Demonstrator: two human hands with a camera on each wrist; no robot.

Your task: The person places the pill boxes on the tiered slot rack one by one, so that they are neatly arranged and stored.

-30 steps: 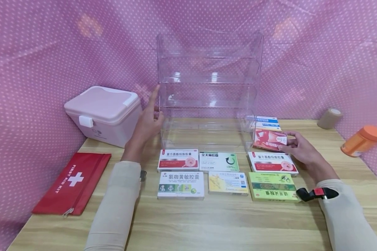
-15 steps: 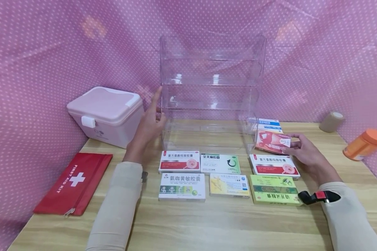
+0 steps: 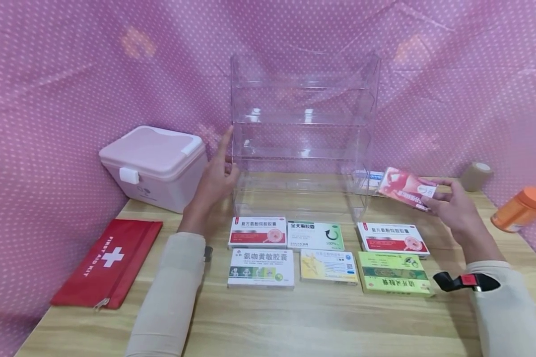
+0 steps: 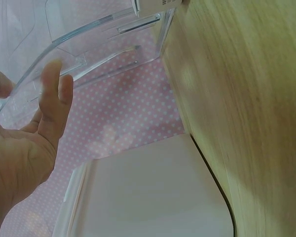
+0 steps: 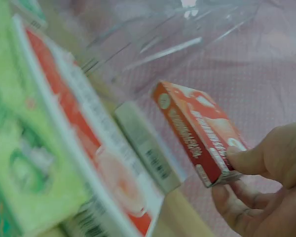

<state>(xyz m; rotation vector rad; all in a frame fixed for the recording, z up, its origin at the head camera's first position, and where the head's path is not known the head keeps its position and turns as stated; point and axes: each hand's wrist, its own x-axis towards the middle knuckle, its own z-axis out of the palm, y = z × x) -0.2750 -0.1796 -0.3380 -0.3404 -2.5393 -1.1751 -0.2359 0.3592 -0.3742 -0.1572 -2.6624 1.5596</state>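
Note:
My left hand (image 3: 216,181) is at the left side of the clear tiered display rack (image 3: 301,124), its index finger pointing up along the edge. In the left wrist view its fingers (image 4: 52,94) touch or nearly touch the rack's side panel (image 4: 84,29). My right hand (image 3: 460,210) pinches a red-pink medicine box (image 3: 406,188) by its right end, thumb on top, above the table. A blue-and-white medicine box (image 3: 370,181) lies behind it. In front are a red-and-white box (image 3: 393,238) and a green box (image 3: 395,272).
Left of centre lie two white boxes (image 3: 257,232) (image 3: 260,267), a green-white box (image 3: 315,236) and a yellow-white box (image 3: 329,266). A pink storage box (image 3: 154,168) and red first aid pouch (image 3: 109,263) are left. A bandage roll (image 3: 475,176) and orange bottle (image 3: 522,209) are right.
My right hand has lifted the red-pink box and moved it right, away from the rack's corner. My left hand stays at the rack's side. The head view has shifted slightly.

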